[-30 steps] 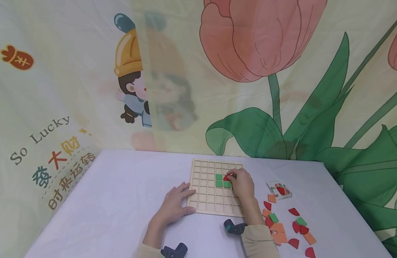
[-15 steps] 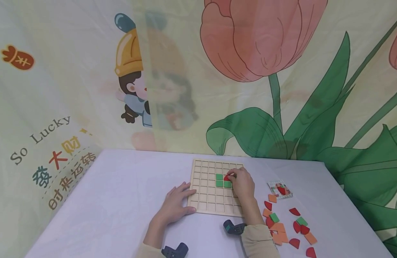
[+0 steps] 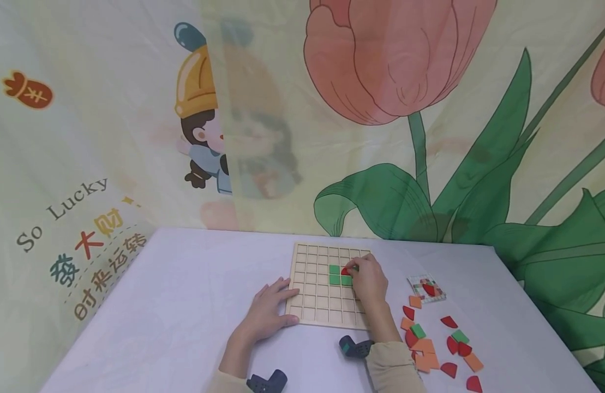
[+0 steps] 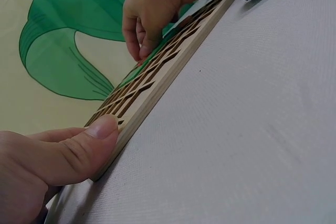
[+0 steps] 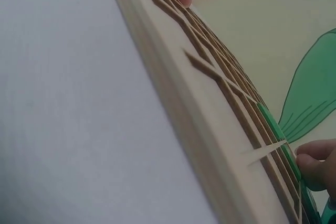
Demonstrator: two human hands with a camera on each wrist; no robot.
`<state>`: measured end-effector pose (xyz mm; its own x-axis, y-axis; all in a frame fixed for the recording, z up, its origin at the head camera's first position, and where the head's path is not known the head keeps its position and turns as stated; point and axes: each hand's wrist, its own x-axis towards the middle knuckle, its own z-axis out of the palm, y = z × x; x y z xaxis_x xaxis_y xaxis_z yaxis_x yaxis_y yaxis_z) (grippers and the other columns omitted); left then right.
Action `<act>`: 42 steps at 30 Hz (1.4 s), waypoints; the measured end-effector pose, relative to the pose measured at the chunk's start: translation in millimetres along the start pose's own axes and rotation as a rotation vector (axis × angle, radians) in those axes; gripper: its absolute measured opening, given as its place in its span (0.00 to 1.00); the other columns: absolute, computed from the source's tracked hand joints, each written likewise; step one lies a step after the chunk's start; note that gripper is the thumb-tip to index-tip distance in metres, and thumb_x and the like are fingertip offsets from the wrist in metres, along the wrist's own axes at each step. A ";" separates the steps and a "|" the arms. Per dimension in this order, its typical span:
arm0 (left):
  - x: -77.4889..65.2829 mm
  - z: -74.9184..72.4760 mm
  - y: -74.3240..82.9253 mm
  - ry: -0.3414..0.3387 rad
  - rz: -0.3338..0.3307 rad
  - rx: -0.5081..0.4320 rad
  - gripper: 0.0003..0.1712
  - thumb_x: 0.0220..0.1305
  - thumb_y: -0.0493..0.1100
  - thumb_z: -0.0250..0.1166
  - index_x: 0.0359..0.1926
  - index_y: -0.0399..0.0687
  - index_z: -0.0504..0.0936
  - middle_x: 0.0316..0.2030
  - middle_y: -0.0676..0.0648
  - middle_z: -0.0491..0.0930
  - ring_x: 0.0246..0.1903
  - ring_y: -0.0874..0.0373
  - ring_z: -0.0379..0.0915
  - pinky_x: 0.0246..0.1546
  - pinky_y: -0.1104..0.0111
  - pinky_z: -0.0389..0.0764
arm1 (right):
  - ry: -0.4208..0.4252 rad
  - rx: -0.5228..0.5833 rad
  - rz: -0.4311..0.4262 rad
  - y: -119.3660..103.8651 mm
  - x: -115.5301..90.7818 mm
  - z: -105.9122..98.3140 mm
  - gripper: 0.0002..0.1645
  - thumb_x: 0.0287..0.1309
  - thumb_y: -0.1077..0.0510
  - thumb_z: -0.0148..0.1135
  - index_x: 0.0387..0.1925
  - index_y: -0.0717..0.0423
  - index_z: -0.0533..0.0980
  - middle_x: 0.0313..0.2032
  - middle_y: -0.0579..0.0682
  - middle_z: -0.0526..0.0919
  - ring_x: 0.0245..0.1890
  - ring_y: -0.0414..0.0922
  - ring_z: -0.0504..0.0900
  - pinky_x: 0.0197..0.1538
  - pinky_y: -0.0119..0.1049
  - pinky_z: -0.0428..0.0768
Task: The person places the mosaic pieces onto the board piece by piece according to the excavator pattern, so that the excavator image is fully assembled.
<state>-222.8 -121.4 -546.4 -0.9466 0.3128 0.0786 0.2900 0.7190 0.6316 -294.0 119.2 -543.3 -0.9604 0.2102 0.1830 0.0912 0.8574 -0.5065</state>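
A wooden grid board [image 3: 312,297] lies on the white table, with several green square tiles [image 3: 334,279] set in its cells. My right hand [image 3: 370,281] pinches a red quarter-circle tile [image 3: 345,271] at the cell beside the green ones; the fingertips partly cover it. In the right wrist view those fingertips [image 5: 314,163] are low over the board at the green tiles. My left hand [image 3: 268,310] rests at the board's left edge, its fingers spread. In the left wrist view its thumb [image 4: 94,137] lies on the near corner of the frame.
Right of the board is a scatter of loose orange tiles [image 3: 425,355], red tiles [image 3: 448,370] and green tiles [image 3: 417,331]. Behind them lies a small pattern card [image 3: 436,293] with a red tile on it. A printed cloth backdrop [image 3: 263,213] hangs behind the table.
My right fingertips shift very slightly over the red tile, which stays at the same cell. The left hand keeps its place on the board.
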 end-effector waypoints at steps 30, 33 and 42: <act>1.5 1.8 -4.1 0.012 -0.010 -0.001 0.36 0.47 0.53 0.71 0.59 0.50 0.76 0.68 0.43 0.64 0.71 0.45 0.51 0.73 0.47 0.47 | -0.458 0.094 0.221 120.6 -28.0 -111.1 0.22 0.50 0.56 0.71 0.49 0.53 0.79 0.42 0.59 0.75 0.44 0.54 0.72 0.38 0.41 0.81; 1.6 1.8 -3.6 0.013 -0.014 -0.001 0.36 0.48 0.52 0.71 0.59 0.50 0.76 0.68 0.43 0.63 0.72 0.45 0.51 0.73 0.48 0.46 | -0.484 0.082 0.211 118.0 -28.2 -110.6 0.22 0.48 0.56 0.72 0.47 0.53 0.79 0.43 0.58 0.76 0.45 0.54 0.73 0.40 0.45 0.82; 1.7 2.4 -2.8 0.003 -0.024 0.002 0.36 0.48 0.53 0.71 0.60 0.51 0.76 0.69 0.44 0.63 0.72 0.46 0.50 0.73 0.48 0.46 | -0.483 0.069 0.166 104.2 -27.6 -99.0 0.18 0.46 0.66 0.71 0.42 0.53 0.81 0.38 0.55 0.77 0.42 0.51 0.72 0.40 0.41 0.82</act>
<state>-225.0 -121.4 -549.9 -0.9538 0.2931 0.0658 0.2672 0.7277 0.6317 -231.9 249.3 -517.6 -0.9482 0.0859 -0.3059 0.2505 0.7943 -0.5535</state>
